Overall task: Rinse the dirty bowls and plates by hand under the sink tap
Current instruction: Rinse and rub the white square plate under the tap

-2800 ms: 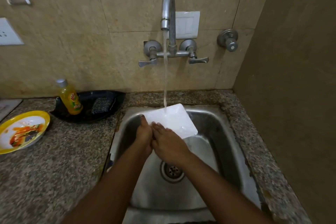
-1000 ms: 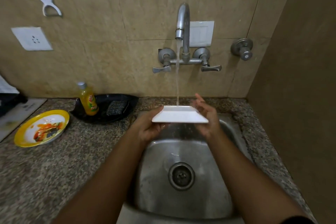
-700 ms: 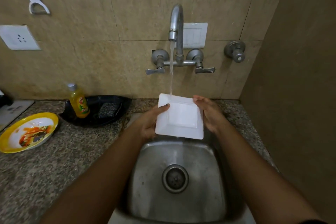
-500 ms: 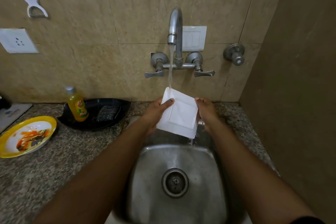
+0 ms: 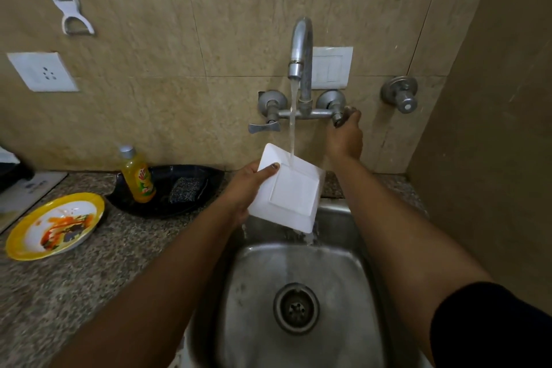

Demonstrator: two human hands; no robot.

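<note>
Your left hand (image 5: 245,188) grips the white square plate (image 5: 288,190) by its left edge, thumb curled over the rim and the other fingers hidden behind it, holding it tilted with its underside toward you over the back of the steel sink (image 5: 298,293). Water from the tap (image 5: 301,48) strikes the plate's upper part just right of your thumb and runs off its lowest corner into the basin. Up and to the right of that grip, your right hand (image 5: 345,134) is curled around the tap's right handle, which it covers almost fully; the left handle (image 5: 264,127) shows plainly. Your right sleeve (image 5: 493,326) is cut off at the frame's corner. Well left of the grip on the granite counter (image 5: 89,284), a black tray (image 5: 179,188) holds a yellow soap bottle (image 5: 138,175) and a scrub pad (image 5: 185,193). Further left lies a yellow-rimmed plate (image 5: 55,225) smeared with orange and dark food residue.
</note>
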